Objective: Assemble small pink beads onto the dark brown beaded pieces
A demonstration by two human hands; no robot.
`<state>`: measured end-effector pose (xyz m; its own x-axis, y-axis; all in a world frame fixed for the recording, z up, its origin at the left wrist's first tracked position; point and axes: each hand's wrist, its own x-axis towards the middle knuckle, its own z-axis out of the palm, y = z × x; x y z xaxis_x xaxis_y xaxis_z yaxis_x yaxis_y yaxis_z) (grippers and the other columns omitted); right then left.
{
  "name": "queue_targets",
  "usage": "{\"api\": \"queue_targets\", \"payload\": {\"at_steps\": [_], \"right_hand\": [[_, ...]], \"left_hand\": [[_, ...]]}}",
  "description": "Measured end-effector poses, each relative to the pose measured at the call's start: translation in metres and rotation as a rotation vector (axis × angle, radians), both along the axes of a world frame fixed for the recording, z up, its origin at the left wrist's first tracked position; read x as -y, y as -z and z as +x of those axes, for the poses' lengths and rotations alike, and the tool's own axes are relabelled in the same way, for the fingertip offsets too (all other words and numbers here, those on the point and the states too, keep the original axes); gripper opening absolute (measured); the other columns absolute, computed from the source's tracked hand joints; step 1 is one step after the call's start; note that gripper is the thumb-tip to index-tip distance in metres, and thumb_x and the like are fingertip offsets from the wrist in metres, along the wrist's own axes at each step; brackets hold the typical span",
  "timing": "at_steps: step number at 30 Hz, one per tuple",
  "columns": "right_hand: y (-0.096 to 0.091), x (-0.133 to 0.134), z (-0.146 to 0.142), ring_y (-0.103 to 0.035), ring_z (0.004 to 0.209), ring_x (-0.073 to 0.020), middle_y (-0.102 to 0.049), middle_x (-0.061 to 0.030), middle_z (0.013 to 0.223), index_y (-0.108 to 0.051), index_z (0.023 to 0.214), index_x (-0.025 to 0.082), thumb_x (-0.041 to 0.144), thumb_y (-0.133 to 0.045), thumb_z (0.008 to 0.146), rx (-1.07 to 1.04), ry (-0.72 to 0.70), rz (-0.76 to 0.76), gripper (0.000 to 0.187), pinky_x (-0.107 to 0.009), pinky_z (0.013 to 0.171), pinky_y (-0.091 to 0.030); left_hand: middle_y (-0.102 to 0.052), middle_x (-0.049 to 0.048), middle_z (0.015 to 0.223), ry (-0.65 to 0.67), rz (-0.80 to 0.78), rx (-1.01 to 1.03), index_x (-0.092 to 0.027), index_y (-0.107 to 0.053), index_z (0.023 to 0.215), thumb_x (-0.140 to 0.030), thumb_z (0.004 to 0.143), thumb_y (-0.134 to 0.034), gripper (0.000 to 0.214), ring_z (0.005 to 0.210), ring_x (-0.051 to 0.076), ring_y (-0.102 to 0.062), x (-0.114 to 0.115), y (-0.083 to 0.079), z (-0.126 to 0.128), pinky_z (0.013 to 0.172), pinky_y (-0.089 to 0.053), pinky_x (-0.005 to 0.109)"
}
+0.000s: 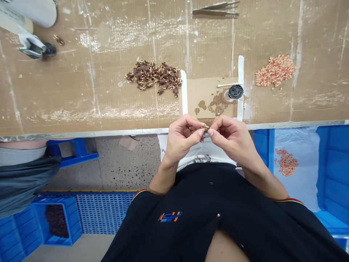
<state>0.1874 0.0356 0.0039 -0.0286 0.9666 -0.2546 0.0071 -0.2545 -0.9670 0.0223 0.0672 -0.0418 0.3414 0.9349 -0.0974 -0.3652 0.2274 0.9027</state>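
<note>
My left hand (184, 137) pinches a small dark-and-gold piece (204, 128) between thumb and fingertips, just off the table's front edge. From the other side, my right hand (230, 134) is closed in a pinch at the piece's right end; whether a second tiny part sits in those fingertips is hidden. Beyond the hands lies a cardboard patch (199, 89) with wet brown spots. On it stand a small clear pot with a black top (236, 91) and a cotton swab (227, 85). A heap of dark brown and gold pieces (155, 76) lies to the left.
Small orange-and-white pieces (276, 71) are heaped at right. Tweezers (215, 9) and a thin stick (233, 49) lie farther back. A white spray bottle (32, 40) is at upper left. Blue crates (335, 163) stand below the table. A co-worker's leg (24, 178) shows at left.
</note>
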Motion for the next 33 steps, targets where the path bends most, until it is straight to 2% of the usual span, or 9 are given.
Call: {"api": "queue_targets", "payload": {"at_steps": [5, 11, 16, 22, 29, 33], "right_hand": [[-0.001, 0.001, -0.001, -0.045, 0.054, -0.0092, -0.059, 0.0047, 0.064, -0.059, 0.074, 0.023, 0.032, -0.078, 0.089, 0.022, -0.029, 0.012, 0.026, -0.025, 0.051, -0.038], [-0.001, 0.003, -0.002, -0.047, 0.059, -0.0109, -0.062, 0.0015, 0.066, -0.06, 0.074, 0.023, 0.049, -0.082, 0.088, 0.033, -0.023, -0.039, 0.037, -0.027, 0.055, -0.039], [-0.011, 0.01, -0.005, -0.049, 0.061, -0.013, -0.06, 0.0009, 0.065, -0.061, 0.075, 0.023, 0.064, -0.084, 0.085, 0.043, -0.009, -0.054, 0.048, -0.028, 0.056, -0.04], [-0.034, 0.016, -0.017, -0.043, 0.057, -0.011, -0.056, 0.0032, 0.062, -0.056, 0.073, 0.024, 0.061, -0.081, 0.085, 0.121, 0.015, -0.018, 0.047, -0.027, 0.054, -0.037], [-0.052, 0.018, -0.039, -0.058, 0.064, -0.0165, -0.069, -0.0032, 0.07, -0.059, 0.071, 0.024, 0.059, -0.08, 0.079, 0.118, 0.147, -0.027, 0.042, -0.03, 0.06, -0.047], [-0.053, 0.019, -0.047, -0.058, 0.063, -0.0153, -0.069, -0.0019, 0.068, -0.058, 0.07, 0.024, 0.053, -0.076, 0.077, 0.122, 0.249, -0.011, 0.034, -0.029, 0.06, -0.046]], "left_hand": [[-0.068, -0.0032, 0.071, 0.002, -0.018, 0.046, -0.019, -0.064, 0.078, -0.044, 0.083, -0.096, 0.041, 0.051, 0.005, -0.061, 0.0, 0.004, 0.0, 0.047, -0.052, 0.016], [-0.07, -0.0029, 0.071, 0.033, -0.061, 0.085, -0.019, -0.069, 0.078, -0.042, 0.081, -0.098, 0.037, 0.055, 0.007, -0.066, 0.0, 0.001, -0.003, 0.052, -0.057, 0.018], [-0.073, -0.0013, 0.075, 0.081, -0.056, 0.085, -0.019, -0.074, 0.082, -0.041, 0.08, -0.099, 0.033, 0.059, 0.008, -0.068, 0.0, -0.012, -0.01, 0.056, -0.06, 0.02], [-0.073, -0.0009, 0.071, 0.129, -0.066, 0.078, -0.018, -0.072, 0.076, -0.048, 0.073, -0.102, 0.043, 0.056, 0.009, -0.067, -0.002, -0.03, -0.021, 0.053, -0.058, 0.02], [-0.075, 0.0003, 0.072, 0.265, -0.122, 0.057, -0.018, -0.072, 0.077, -0.053, 0.066, -0.104, 0.049, 0.061, 0.011, -0.07, -0.017, -0.052, -0.034, 0.061, -0.063, 0.024], [-0.075, 0.0013, 0.074, 0.351, -0.113, 0.014, -0.018, -0.071, 0.077, -0.056, 0.062, -0.105, 0.052, 0.064, 0.012, -0.069, -0.03, -0.063, -0.036, 0.064, -0.063, 0.026]]}}
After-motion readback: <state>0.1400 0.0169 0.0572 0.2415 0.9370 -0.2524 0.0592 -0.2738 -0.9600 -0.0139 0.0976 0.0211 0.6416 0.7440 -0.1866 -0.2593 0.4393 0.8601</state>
